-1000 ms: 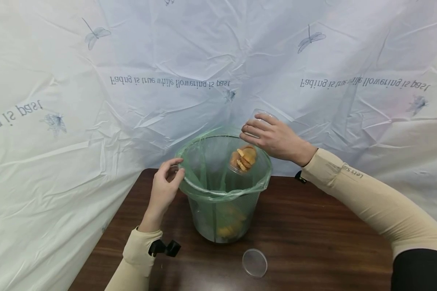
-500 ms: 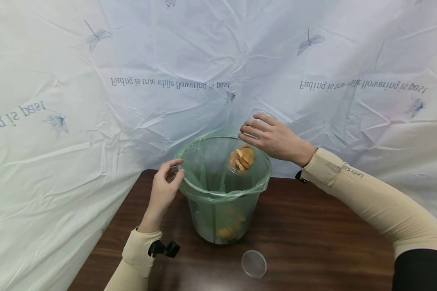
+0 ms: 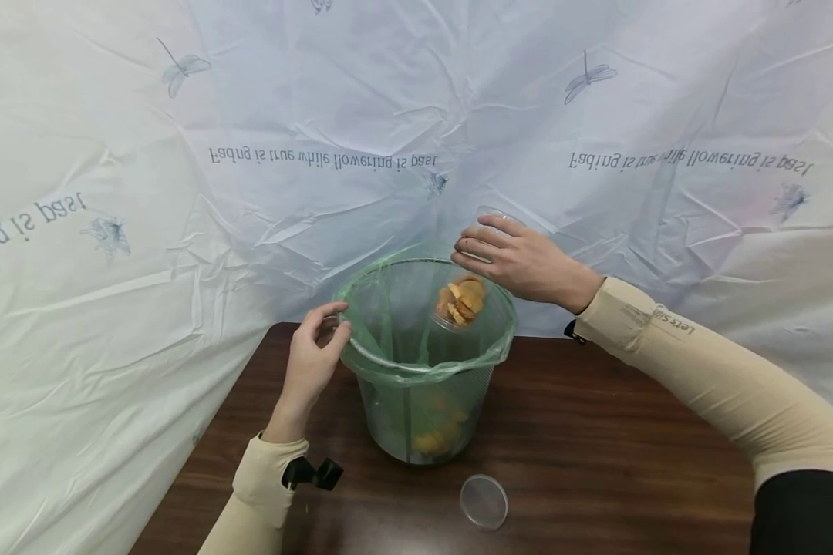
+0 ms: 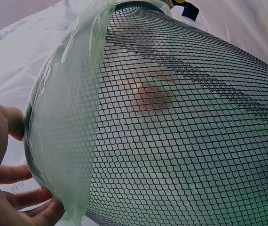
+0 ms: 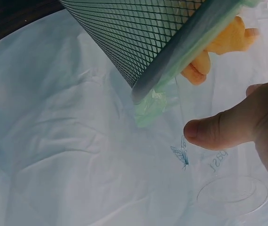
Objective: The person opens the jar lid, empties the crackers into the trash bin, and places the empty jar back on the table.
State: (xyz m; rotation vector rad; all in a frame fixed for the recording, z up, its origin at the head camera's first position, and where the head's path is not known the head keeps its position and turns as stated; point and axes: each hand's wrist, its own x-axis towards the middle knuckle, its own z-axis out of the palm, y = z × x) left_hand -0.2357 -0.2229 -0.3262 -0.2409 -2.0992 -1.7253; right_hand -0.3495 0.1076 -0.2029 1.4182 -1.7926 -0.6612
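Observation:
A mesh wastebasket (image 3: pixel 423 416) lined with a green plastic bag (image 3: pixel 409 375) stands on the table. My left hand (image 3: pixel 312 354) holds its rim at the left, thumb and fingers at the folded bag edge in the left wrist view. My right hand (image 3: pixel 521 262) grips a clear plastic jar (image 5: pixel 232 195), tilted mouth-down over the right side of the basket opening. Orange-yellow chip-like pieces (image 3: pixel 463 301) are bunched near the jar's mouth, inside the rim line. More yellow pieces (image 3: pixel 433 441) show dimly through the mesh at the basket's bottom. Part of the jar is hidden behind my right hand.
A clear round lid (image 3: pixel 484 502) lies on the dark wooden table (image 3: pixel 611 447), in front of the basket. A white printed plastic sheet (image 3: pixel 347 92) hangs close behind the basket and along the left side.
My right hand and the jar have shifted slightly to the left, and the pieces near the jar's mouth sit a little differently. My left hand stays at the rim.

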